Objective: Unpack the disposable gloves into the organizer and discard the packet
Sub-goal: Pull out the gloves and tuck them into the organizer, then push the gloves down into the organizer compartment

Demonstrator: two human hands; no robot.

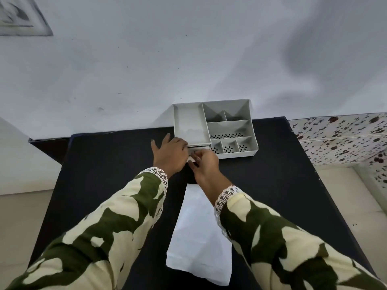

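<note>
Head view: both my hands meet at the front drawer of the grey plastic compartmented organizer (213, 126) on the black worktop (109, 164). My left hand (170, 153) has its fingers spread, its grip apart, against the drawer's front; my right hand (206, 162) pinches something small there (what exactly, I cannot tell). The white paper packet (198, 237) lies flat between my 2 forearms.

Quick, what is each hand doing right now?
Left hand: fingers spread, resting at the organizer's drawer.
Right hand: fingers curled at the drawer front; grip cannot be told.
</note>
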